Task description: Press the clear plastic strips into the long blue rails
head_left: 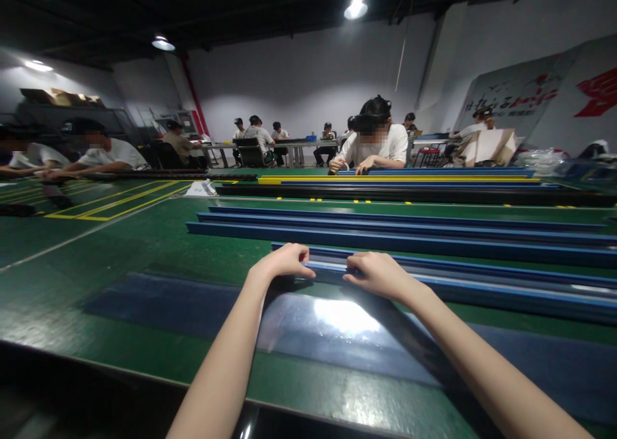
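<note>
A long blue channel profile [463,288] lies across the green table, running off to the right, with a pale strip along its inside. My left hand [290,261] curls over it close to its left end, thumb and fingers bent round the near wall. A short way to the right, my right hand [373,273] is closed on the same channel, its fingertips partly hidden. Nearer to me a flat, glossy, see-through bluish sheet [299,333] lies under my forearms and reflects a lamp.
Beyond the channel, more blue profiles [337,233] lie parallel. Behind them are a black profile [434,195], a yellow one [385,179] and a small white object [200,188]. A co-worker [376,140] works across the table. Several people sit farther back. The table's front edge [120,369] is near me.
</note>
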Demonstrator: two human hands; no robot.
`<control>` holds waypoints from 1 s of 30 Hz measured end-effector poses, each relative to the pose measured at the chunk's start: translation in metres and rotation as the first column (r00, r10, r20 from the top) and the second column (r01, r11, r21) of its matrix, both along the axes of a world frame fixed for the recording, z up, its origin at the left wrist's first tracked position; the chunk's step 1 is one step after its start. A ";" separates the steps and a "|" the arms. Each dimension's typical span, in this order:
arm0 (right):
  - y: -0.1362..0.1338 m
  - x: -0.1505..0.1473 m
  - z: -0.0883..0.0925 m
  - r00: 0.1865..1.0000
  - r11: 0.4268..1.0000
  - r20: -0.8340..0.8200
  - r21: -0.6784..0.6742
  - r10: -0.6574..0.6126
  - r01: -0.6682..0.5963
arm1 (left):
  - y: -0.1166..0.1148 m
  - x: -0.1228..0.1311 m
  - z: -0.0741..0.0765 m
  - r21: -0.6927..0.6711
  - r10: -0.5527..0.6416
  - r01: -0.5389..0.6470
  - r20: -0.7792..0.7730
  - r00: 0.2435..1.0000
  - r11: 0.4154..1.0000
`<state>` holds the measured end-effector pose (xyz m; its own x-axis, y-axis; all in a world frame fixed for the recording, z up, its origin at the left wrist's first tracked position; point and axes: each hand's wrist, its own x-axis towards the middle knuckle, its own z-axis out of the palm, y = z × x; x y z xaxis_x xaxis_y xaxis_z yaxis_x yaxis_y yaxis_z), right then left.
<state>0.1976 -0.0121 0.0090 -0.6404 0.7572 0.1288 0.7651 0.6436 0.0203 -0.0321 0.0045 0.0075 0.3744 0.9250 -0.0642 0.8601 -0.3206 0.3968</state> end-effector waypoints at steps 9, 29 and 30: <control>-0.001 -0.005 -0.005 1.000 1.000 -0.015 -0.011 -0.016 0.016 | 0.000 0.000 0.000 -0.029 0.006 -0.006 -0.017 1.000 1.000; -0.004 -0.002 -0.008 0.999 0.999 -0.039 -0.047 -0.010 0.008 | -0.002 0.000 0.007 -0.037 0.057 -0.057 0.000 0.998 0.998; -0.004 -0.002 -0.009 0.999 0.999 -0.046 -0.051 -0.013 0.011 | -0.002 0.000 0.007 -0.020 0.063 -0.064 -0.015 0.998 0.998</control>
<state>0.1955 -0.0164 0.0002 -0.6255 0.7710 0.1196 0.7720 0.6338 -0.0481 -0.0321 0.0027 0.0140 0.3140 0.9453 -0.0885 0.8841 -0.2571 0.3902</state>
